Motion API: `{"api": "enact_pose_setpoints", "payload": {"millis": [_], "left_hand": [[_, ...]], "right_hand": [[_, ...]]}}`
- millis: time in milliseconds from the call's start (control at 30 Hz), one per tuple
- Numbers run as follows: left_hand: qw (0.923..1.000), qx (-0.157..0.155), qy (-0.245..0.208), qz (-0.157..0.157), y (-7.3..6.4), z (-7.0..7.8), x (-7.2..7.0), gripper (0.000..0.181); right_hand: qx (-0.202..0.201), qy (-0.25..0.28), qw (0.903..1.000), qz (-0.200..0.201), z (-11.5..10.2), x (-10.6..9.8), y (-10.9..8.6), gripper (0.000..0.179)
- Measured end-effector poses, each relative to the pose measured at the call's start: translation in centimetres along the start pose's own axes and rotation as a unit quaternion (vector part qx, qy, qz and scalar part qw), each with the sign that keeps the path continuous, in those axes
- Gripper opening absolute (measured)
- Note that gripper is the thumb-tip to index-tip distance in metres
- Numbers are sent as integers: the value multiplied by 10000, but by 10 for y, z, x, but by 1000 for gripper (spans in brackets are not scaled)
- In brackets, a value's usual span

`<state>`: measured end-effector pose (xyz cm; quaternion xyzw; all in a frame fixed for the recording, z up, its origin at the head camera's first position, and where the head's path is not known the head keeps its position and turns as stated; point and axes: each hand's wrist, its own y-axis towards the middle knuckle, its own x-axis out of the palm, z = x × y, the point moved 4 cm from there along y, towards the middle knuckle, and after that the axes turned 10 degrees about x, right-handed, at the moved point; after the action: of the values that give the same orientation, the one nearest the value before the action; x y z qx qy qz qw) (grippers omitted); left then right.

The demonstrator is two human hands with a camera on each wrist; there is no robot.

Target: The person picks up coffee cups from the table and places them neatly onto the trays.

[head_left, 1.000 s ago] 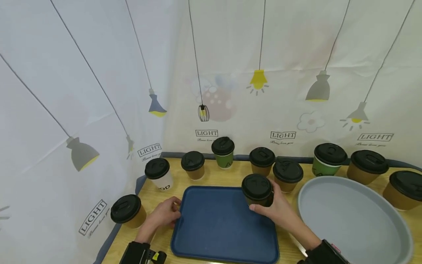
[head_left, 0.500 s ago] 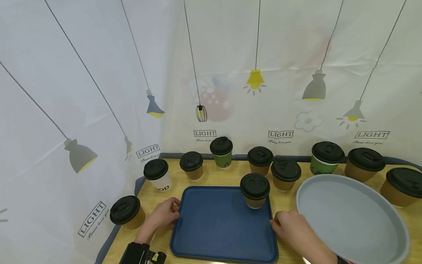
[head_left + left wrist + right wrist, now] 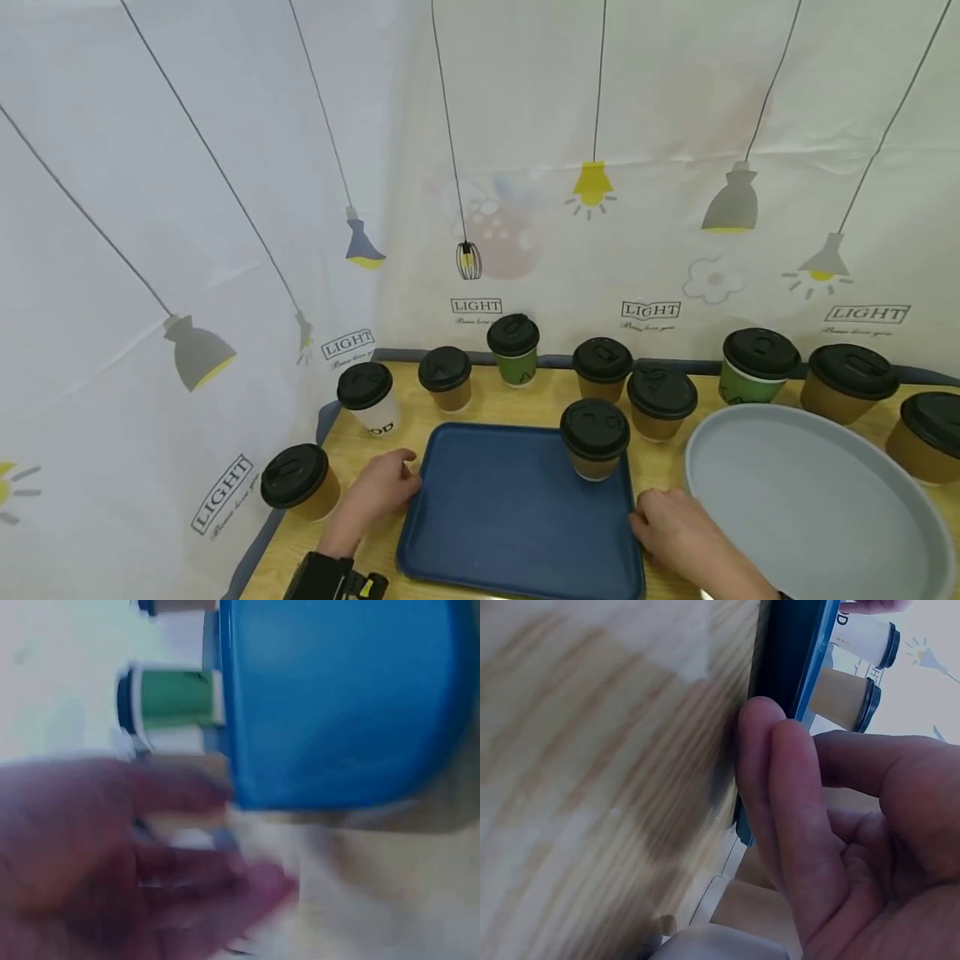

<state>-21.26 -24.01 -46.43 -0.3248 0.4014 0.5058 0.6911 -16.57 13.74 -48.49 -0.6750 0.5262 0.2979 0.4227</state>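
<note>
A blue rectangular tray [image 3: 510, 525] lies on the wooden table between both hands. One brown paper coffee cup with a black lid [image 3: 595, 433] stands upright on its far right corner. At the tray's left edge is my left hand [image 3: 381, 485], fingers spread apart and blurred in the left wrist view, the tips near the rim. My right hand [image 3: 678, 529] grips the tray's right edge; the right wrist view has its fingertips [image 3: 791, 750] against the side and the thumb at the rim.
Lidded cups stand along the back, among them a white cup [image 3: 375, 408], a green cup [image 3: 516, 358] and several brown ones. Another brown cup [image 3: 300, 483] stands left of my left hand. A grey oval tray [image 3: 817, 500] lies at the right. A printed cloth wall [image 3: 570, 275] rises behind.
My right hand let go of the brown cup on the blue tray's far right corner, then moved back to the tray's right edge. My left hand's fingers have loosened slightly at the left edge.
</note>
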Motion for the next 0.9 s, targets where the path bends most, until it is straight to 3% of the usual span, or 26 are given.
{"api": "enact_pose_setpoints", "payload": {"millis": [100, 167, 300, 400, 467, 667, 900], "left_hand": [[9925, 189, 1117, 464, -3, 33, -10, 35], [9864, 434, 1371, 793, 1, 58, -13, 37], [9865, 1043, 567, 1132, 25, 86, -9, 46], [9803, 1500, -88, 1284, 43, 94, -2, 54], [9760, 1638, -437, 1365, 53, 96, 3, 60], [9646, 1386, -1430, 1727, 81, 102, 14, 79], [9363, 1269, -2333, 2297, 106, 103, 31, 92]], "right_hand": [[103, 24, 9997, -217, 1, -1, 0, 41], [173, 30, 9993, -337, 2, -3, 1, 40], [190, 39, 9992, -340, 4, -4, 2, 38], [156, 70, 9993, -346, 4, -1, 3, 36], [116, 84, 9992, -381, 4, 2, 3, 35], [106, 83, 9990, -415, 3, 5, 3, 34], [61, 7, 9990, -443, 2, 4, 3, 33]]}}
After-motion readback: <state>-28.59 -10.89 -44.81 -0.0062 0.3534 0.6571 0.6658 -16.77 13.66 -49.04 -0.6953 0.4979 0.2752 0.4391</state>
